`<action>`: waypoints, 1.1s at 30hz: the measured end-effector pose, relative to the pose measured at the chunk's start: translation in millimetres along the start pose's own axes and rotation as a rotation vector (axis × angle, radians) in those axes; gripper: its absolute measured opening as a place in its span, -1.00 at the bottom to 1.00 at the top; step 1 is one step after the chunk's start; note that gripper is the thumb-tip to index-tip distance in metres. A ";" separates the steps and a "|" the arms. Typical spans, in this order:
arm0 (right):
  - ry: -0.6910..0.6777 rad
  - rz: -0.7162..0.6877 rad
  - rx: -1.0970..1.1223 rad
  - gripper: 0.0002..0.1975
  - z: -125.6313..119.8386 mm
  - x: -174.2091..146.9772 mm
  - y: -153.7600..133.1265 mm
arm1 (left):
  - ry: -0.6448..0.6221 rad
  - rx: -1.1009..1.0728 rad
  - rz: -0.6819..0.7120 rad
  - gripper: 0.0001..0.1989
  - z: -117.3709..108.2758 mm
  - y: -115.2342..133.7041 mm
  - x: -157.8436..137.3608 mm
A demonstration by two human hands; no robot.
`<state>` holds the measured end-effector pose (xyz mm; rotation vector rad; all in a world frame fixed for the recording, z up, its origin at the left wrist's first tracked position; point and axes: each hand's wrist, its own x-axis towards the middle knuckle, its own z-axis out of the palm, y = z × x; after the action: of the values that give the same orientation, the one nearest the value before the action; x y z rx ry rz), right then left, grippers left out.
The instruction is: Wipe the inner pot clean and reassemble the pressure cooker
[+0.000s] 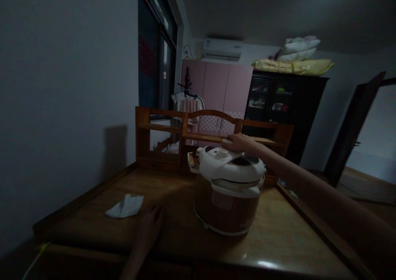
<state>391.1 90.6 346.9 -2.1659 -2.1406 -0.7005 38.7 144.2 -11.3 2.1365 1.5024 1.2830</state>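
A round electric pressure cooker [227,203] with a white lid [233,170] and a brownish body stands on the wooden desk [173,230]. My right hand [237,142] reaches across to the far upper side of the lid, its fingers bent. A small pale thing shows at its fingertips, too dim to name. On the desk to the left of the cooker rests my left hand [150,224], fingers curled in shadow, with nothing seen in them. Just beyond it to the left lies a crumpled white tissue [126,206].
A low wooden shelf rack [159,160] lines the desk's back edge, close behind the cooker. A wall [77,106] borders the left side. Raised wooden edging [309,220] runs along the right. Farther back are a pink wardrobe [216,86] and a dark cabinet [305,110].
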 end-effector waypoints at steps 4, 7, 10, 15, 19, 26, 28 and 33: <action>0.068 -0.003 0.038 -0.39 7.0 0.9 3.7 | -0.005 -0.046 -0.015 -0.62 -1.0 -0.4 -0.1; 0.087 -0.024 0.051 -0.42 7.6 1.6 7.6 | -0.054 -0.059 -0.024 -0.59 -1.9 -0.8 -0.7; 0.095 -0.043 0.051 -0.43 7.6 3.4 9.8 | -0.034 -0.043 -0.040 -0.57 -0.3 -3.7 -1.4; 0.104 -0.040 0.033 -0.42 8.8 7.6 8.0 | -0.013 -0.014 -0.021 -0.59 1.8 -5.7 -1.4; 0.125 -0.024 0.017 -0.40 9.7 5.7 6.0 | -0.016 -0.013 -0.026 -0.59 -1.3 -1.0 -1.7; 0.129 -0.070 0.009 -0.42 11.5 6.1 11.1 | -0.009 0.010 0.013 -0.59 -1.2 -4.5 -1.4; 0.124 -0.081 0.010 -0.44 12.4 9.0 13.0 | -0.027 0.003 -0.002 -0.57 0.5 -6.8 -0.6; 0.129 -0.096 0.020 -0.50 14.4 13.5 15.5 | -0.046 0.005 -0.018 -0.58 -0.6 -3.0 -1.8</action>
<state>409.6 106.9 342.9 -1.9611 -2.1875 -0.7976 36.2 143.8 -13.7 2.1360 1.5050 1.2170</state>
